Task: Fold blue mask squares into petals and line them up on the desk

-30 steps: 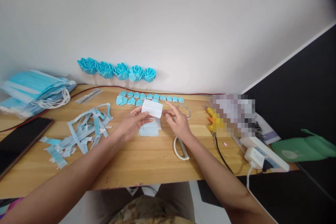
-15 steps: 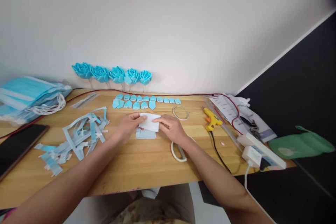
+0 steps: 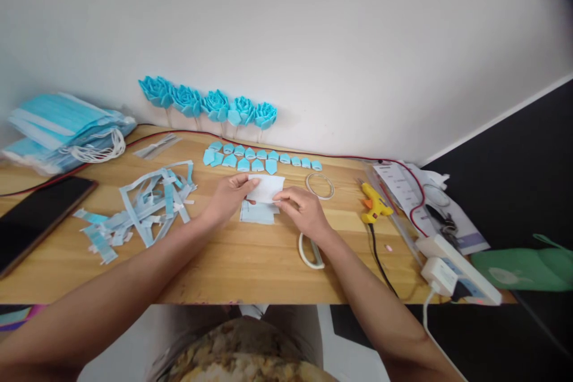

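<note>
Between my two hands is a white square of mask fabric, held up just above the table. My left hand pinches its left edge, thumb on the near face. Thumb and fingers of my right hand close on its lower right corner. Below it, pale blue fabric pieces lie flat on the wood. Behind my hands, folded blue petals lie in two rows. Partly hidden by my right forearm is a white ring-shaped object, and a thin clear ring lies farther back.
Blue fabric roses on stems lean on the wall. At left are stacked face masks, cut strips and a phone. To the right lie a yellow glue gun, its cord, a power strip and a green pouch.
The camera view has shifted, so the table sits higher and further right. My right hand has slid from the fabric square's right edge down to its lower right corner.
</note>
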Demonstrator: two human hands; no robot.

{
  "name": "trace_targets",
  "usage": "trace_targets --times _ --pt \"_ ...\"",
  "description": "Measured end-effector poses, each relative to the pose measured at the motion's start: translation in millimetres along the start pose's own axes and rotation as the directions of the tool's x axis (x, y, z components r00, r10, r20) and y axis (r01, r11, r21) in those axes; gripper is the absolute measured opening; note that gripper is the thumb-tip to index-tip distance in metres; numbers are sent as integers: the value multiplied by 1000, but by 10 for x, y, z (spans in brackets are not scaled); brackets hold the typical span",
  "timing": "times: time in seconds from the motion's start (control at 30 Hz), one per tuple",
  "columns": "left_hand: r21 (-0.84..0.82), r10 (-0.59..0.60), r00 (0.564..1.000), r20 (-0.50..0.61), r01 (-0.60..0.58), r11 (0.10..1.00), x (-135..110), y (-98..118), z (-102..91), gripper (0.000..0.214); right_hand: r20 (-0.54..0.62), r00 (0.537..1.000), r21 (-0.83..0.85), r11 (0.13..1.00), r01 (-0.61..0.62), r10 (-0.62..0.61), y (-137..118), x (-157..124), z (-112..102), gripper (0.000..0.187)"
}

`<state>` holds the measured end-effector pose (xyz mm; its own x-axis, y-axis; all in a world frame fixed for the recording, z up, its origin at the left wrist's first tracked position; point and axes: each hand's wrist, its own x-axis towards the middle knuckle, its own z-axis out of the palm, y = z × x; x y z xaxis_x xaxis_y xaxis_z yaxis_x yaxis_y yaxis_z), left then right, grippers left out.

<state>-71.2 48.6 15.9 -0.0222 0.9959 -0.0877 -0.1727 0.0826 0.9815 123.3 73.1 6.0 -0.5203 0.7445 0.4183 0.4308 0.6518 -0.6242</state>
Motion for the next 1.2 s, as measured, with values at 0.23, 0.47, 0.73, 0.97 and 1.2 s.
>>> trace_targets --times 0.23,0.47,0.73,0.97,1.2 --pt "11 3 994 110 -4 1000 4 -6 8 27 -34 997 22 997 -68 68 -29 -19 11 10" --pt "138 -11 999 46 5 990 22 -2 -40 22 -197 966 -33 983 -180 170 105 30 -307 24" --pt "303 -42 989 143 -3 953 -35 110 22 27 -122 933 -453 817 -356 338 409 -27 -845 19" --pt "489 80 989 126 -132 862 -33 98 -9 50 92 895 -534 780 -326 437 504 -102 -893 23" --pt "460 75 989 125 -125 879 -10 42 -35 52 136 887 -577 763 -292 442 566 -111 -891 19"
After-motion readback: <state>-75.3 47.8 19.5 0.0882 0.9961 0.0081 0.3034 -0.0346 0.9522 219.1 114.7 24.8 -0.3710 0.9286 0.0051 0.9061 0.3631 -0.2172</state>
